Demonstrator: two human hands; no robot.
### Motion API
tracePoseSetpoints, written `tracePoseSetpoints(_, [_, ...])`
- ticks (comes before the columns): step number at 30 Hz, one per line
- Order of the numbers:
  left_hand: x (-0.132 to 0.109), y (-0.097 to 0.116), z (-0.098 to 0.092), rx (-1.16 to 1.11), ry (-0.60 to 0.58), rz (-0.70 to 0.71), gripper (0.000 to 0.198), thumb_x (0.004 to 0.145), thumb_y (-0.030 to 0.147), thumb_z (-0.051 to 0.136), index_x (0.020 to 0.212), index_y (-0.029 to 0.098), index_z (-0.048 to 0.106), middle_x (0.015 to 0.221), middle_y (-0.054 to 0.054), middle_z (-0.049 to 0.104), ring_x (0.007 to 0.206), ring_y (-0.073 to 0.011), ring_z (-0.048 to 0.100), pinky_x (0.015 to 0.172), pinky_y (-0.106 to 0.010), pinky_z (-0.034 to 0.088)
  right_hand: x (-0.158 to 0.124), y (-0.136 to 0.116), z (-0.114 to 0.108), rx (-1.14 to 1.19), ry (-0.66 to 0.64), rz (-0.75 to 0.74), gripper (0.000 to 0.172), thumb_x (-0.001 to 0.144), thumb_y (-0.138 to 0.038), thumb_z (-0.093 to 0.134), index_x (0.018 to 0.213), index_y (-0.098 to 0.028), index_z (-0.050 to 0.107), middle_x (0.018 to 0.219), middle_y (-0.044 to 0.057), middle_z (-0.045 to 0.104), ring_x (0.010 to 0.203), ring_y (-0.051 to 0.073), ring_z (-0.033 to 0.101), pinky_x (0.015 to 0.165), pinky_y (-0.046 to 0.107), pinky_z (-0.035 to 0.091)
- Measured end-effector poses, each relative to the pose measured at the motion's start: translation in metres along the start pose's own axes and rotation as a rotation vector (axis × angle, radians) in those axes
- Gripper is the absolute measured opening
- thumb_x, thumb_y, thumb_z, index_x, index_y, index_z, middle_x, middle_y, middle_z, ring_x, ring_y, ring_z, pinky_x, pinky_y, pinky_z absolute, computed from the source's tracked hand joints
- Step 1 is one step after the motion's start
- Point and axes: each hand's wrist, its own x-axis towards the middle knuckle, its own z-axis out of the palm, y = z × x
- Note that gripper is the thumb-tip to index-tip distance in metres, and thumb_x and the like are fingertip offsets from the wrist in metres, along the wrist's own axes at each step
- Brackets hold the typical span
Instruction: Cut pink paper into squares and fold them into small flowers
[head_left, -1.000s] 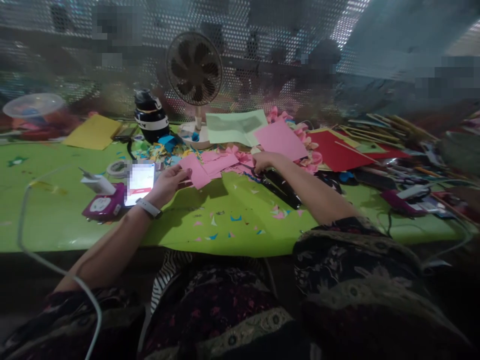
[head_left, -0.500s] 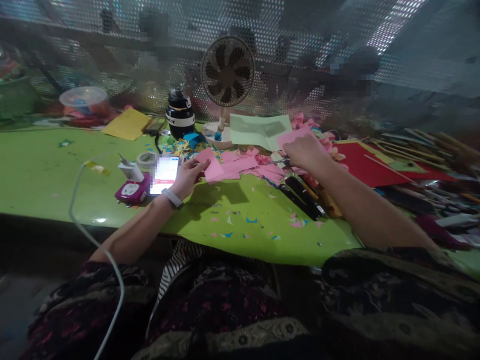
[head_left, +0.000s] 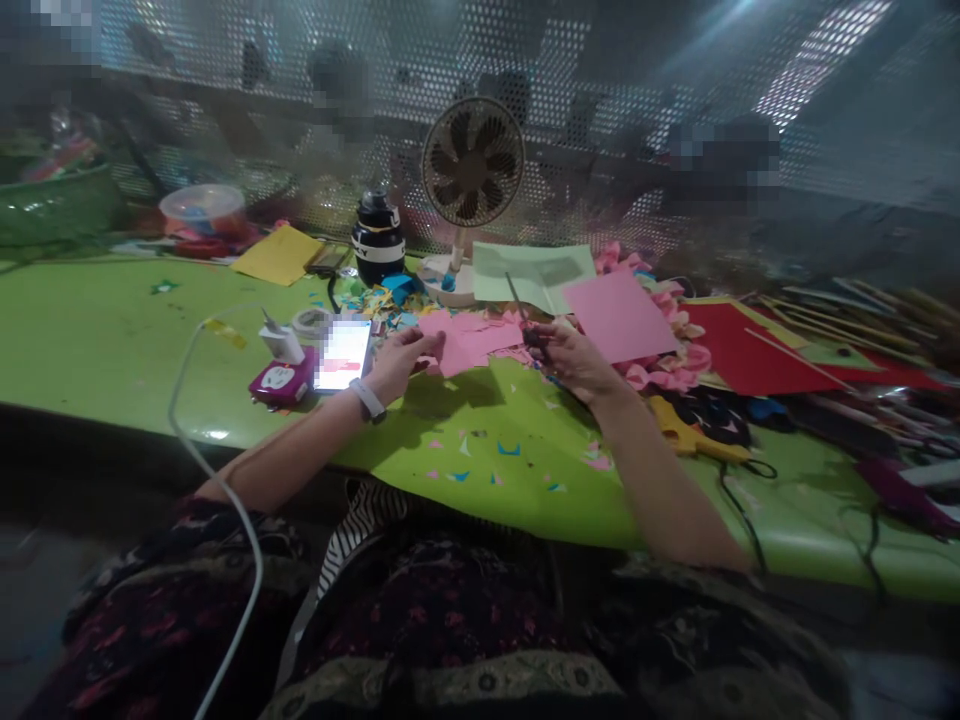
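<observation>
My left hand [head_left: 401, 362] pinches a folded pink paper piece [head_left: 444, 350] just above the green table [head_left: 105, 340], beside a lit phone [head_left: 343, 353]. A watch band sits on that wrist. My right hand [head_left: 574, 362] is closed round the dark handles of a pair of scissors [head_left: 525, 315], whose thin blades point up and to the left. More pink paper pieces [head_left: 487, 335] lie between the two hands. A larger pink sheet [head_left: 619, 317] lies just right of my right hand.
A small desk fan [head_left: 471, 175], a black bottle [head_left: 377, 240], a pale green sheet [head_left: 534, 272], yellow paper [head_left: 278, 254], red sheets [head_left: 750, 345] and sticks crowd the back. A charger with white cable [head_left: 281, 343], yellow-handled scissors [head_left: 686, 435] and paper scraps [head_left: 495, 455] lie nearby.
My right hand has come back from the pink sheet toward me and now holds scissors with blades raised. My left hand keeps the pink piece. The view has shifted left.
</observation>
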Motion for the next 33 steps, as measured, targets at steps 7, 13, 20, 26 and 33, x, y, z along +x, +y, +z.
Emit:
tracePoseSetpoints(7, [0.002, 0.009, 0.023, 0.065, -0.075, 0.019, 0.032, 0.070, 0.035, 0.093, 0.078, 0.019, 0.066, 0.078, -0.002, 0.073, 0.067, -0.0109, 0.066, 0.053, -0.018, 0.038, -0.003, 0.007, 0.029, 0.179, -0.149, 0.144, 0.044, 0.058, -0.030, 0.088, 0.093, -0.020, 0.063, 0.063, -0.010, 0.058, 0.035, 0.001, 0.035, 0.030, 0.015, 0.019])
tracePoseSetpoints(13, [0.005, 0.006, 0.039, -0.199, -0.113, -0.047, 0.025, 0.076, 0.016, 0.084, 0.091, 0.017, 0.065, 0.092, -0.006, 0.078, 0.084, -0.0147, 0.076, 0.072, -0.022, 0.053, -0.013, 0.008, 0.033, 0.209, -0.120, 0.080, 0.055, 0.059, -0.027, 0.087, 0.110, -0.025, 0.067, 0.072, -0.009, 0.063, 0.037, 0.002, 0.040, 0.031, 0.015, 0.027])
tracePoseSetpoints(20, [0.006, -0.007, 0.035, -0.320, -0.030, -0.130, 0.035, 0.071, 0.012, 0.087, 0.086, 0.018, 0.056, 0.096, -0.005, 0.077, 0.089, -0.0169, 0.079, 0.071, -0.021, 0.057, -0.011, 0.020, 0.030, 0.166, -0.079, 0.055, 0.061, 0.055, -0.025, 0.090, 0.109, -0.027, 0.062, 0.086, -0.007, 0.072, 0.047, 0.006, 0.056, 0.039, 0.016, 0.040])
tracePoseSetpoints(26, [0.003, -0.008, 0.038, -0.354, -0.023, -0.172, 0.021, 0.076, 0.016, 0.085, 0.082, 0.017, 0.065, 0.094, -0.004, 0.079, 0.086, -0.0142, 0.078, 0.063, -0.016, 0.056, -0.005, 0.036, 0.033, 0.070, 0.023, -0.053, 0.059, 0.059, -0.040, 0.092, 0.101, -0.027, 0.053, 0.086, -0.005, 0.071, 0.065, 0.013, 0.068, 0.055, 0.024, 0.058])
tracePoseSetpoints(33, [-0.002, -0.015, 0.043, -0.352, -0.071, -0.244, 0.008, 0.082, 0.017, 0.082, 0.084, 0.018, 0.073, 0.096, -0.004, 0.080, 0.099, -0.0155, 0.078, 0.068, -0.015, 0.059, -0.004, 0.037, 0.041, 0.016, 0.129, -0.148, 0.063, 0.057, -0.049, 0.094, 0.098, -0.028, 0.050, 0.081, -0.004, 0.063, 0.072, 0.015, 0.066, 0.061, 0.027, 0.060])
